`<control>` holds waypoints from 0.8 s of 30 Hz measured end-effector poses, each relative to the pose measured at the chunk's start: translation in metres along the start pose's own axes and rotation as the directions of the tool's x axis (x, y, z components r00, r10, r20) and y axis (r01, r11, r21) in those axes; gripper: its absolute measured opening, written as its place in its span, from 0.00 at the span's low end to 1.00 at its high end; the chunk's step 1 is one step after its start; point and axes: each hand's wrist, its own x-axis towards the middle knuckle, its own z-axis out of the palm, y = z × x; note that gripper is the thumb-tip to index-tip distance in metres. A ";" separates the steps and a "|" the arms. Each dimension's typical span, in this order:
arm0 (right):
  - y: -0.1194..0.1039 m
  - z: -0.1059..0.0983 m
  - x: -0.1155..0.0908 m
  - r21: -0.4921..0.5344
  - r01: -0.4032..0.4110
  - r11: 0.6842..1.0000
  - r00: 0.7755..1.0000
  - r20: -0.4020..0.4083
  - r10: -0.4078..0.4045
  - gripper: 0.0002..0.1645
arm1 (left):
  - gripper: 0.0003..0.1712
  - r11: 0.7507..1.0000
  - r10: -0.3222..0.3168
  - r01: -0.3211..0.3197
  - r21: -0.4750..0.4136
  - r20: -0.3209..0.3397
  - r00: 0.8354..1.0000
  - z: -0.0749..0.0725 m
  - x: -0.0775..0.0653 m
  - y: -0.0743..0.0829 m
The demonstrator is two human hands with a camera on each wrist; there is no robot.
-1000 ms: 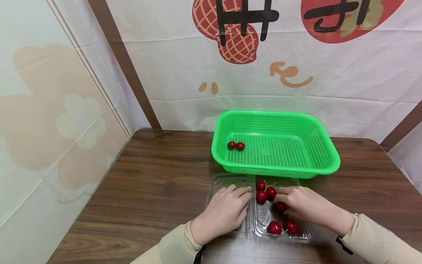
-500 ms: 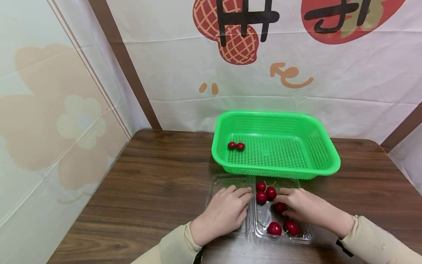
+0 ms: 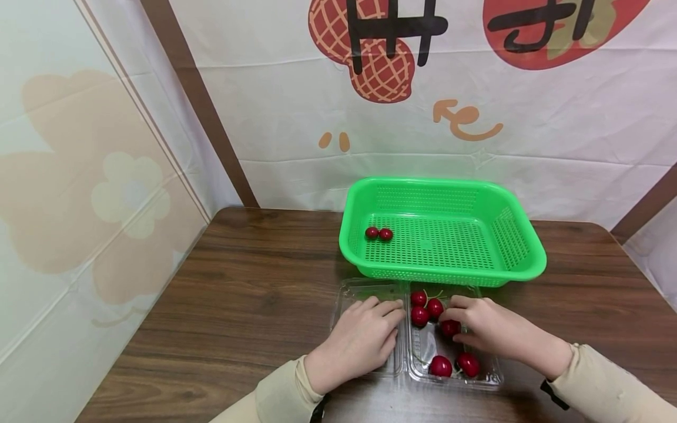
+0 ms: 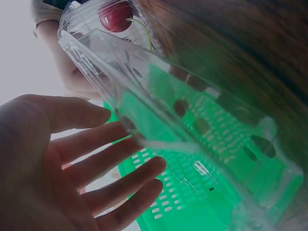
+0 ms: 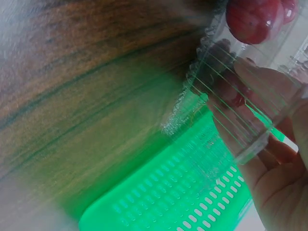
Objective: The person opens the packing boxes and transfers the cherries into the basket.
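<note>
A clear plastic clamshell box [image 3: 425,376] lies unfolded on the table with several red cherries in its right half. Within that half, my right hand [image 3: 489,329] pinches a cherry [image 3: 449,328] between thumb and fingers; the same cherry [image 5: 231,91] shows through the clear wall in the right wrist view. Two cherries [image 3: 441,366] lie near the front and a small group of cherries [image 3: 420,316] sits at the back left. My left hand [image 3: 359,338] rests on the lid half [image 3: 351,289], its fingers [image 4: 127,202] loosely extended and holding nothing.
Directly behind the box stands a green perforated basket [image 3: 529,267], with two small cherries [image 3: 378,234] at its left side. The brown wooden table [image 3: 233,294] extends to both sides. A printed cloth [image 3: 285,106] hangs behind the table.
My right hand has shifted slightly, and the cherry at its fingers has risen a little away from me. My left hand and the basket stay put.
</note>
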 end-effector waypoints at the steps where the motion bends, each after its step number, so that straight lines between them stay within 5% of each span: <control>1: 0.000 -0.001 0.000 -0.004 0.006 1.000 1.000 -0.008 -0.006 0.20 | 0.17 1.000 0.000 0.000 -0.001 -0.001 1.000 0.000 0.000 0.000; 24: -0.002 -0.014 0.003 -0.017 0.034 0.999 0.997 -0.063 -0.035 0.20 | 0.17 1.000 0.009 -0.009 0.003 -0.012 1.000 0.001 0.000 0.000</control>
